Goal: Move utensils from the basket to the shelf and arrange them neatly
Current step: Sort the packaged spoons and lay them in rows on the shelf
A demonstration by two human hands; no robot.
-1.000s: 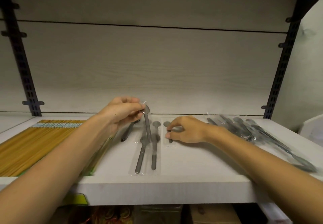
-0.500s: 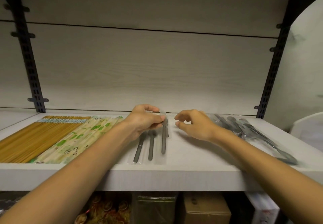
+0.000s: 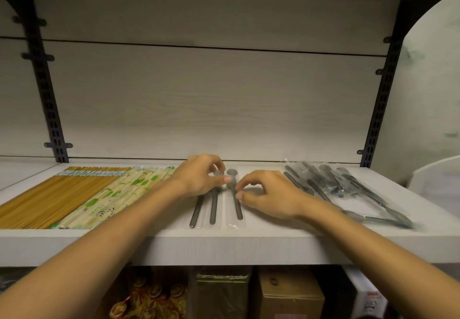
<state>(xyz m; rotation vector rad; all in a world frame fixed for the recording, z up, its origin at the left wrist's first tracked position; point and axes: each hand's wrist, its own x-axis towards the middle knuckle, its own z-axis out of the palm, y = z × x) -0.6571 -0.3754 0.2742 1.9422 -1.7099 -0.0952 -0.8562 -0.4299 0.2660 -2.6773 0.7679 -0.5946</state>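
Note:
Three dark metal spoons in clear wrappers lie side by side on the white shelf point(image 3: 249, 246), handles toward me. The rightmost wrapped spoon point(image 3: 238, 208) lies flat. My left hand point(image 3: 199, 179) is curled at the bowl ends, with its thumb and index finger pinching the wrapper beside the middle spoon point(image 3: 213, 210). My right hand point(image 3: 270, 195) pinches the rightmost spoon's handle with its thumb and index fingertips. The leftmost spoon point(image 3: 196, 213) lies untouched, its bowl hidden under my left hand. The basket cannot be identified for certain.
A loose pile of wrapped spoons point(image 3: 336, 189) lies to the right. On the left are bamboo chopsticks point(image 3: 49, 194) and green-printed chopstick packs point(image 3: 117, 194). A white curved container point(image 3: 435, 176) stands at the far right. Cardboard boxes point(image 3: 286, 293) sit below the shelf.
My left hand has laid the third spoon flat beside the other two. My right hand moved left onto its handle.

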